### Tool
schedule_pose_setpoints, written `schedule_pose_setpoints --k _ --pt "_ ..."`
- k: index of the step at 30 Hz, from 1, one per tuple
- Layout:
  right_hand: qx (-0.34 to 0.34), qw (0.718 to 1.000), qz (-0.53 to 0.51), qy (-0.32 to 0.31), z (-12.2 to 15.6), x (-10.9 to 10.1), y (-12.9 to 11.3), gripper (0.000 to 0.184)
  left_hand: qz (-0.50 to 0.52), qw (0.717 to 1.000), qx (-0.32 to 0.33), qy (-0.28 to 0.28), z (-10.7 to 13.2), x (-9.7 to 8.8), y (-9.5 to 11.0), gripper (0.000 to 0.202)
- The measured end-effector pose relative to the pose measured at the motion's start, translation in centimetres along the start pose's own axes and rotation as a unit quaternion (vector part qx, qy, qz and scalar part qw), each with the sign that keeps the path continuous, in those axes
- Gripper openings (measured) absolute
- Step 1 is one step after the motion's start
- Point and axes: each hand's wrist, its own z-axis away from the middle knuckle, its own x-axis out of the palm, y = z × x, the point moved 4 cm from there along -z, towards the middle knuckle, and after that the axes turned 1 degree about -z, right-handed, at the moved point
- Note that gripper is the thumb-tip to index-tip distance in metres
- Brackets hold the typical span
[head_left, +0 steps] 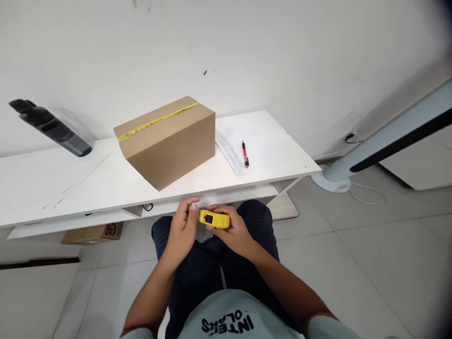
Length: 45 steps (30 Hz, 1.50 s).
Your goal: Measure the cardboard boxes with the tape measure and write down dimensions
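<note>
A yellow tape measure (221,220) with a black patch on its side is held above my lap, just in front of the desk's front edge. My right hand (236,230) is wrapped around its case from the right. Close by the left end of the case, my left hand (183,228) has its thumb and curled fingers pressed together. Whatever those fingertips pinch is too small to make out. Beyond my hands, a closed cardboard box (173,150) with yellow tape along its top sits on the white desk (261,127).
Right of the box, a red and black pen (245,154) lies on a printed sheet (229,150). A dark bottle (52,129) stands at the desk's left. Another carton (93,233) is under the desk. A pale column-shaped appliance (353,162) stands on the floor at right.
</note>
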Motion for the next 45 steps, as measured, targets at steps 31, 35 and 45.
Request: schedule_pose_setpoints --k 31,35,45 --pt "-0.009 0.801 0.599 0.011 -17.3 -18.1 2.3 0.057 0.285 0.880 0.042 -0.377 -15.4 11.3 7.0 0.084" --pt "-0.023 0.681 0.681 -0.269 -23.6 -17.6 5.9 0.047 0.257 0.910 -0.007 -0.326 -22.5 15.3 6.2 0.064" --pt "-0.041 0.873 0.479 -0.084 -20.6 -17.8 6.3 0.025 0.186 0.951 -0.035 -0.243 -28.1 9.3 0.3 0.048"
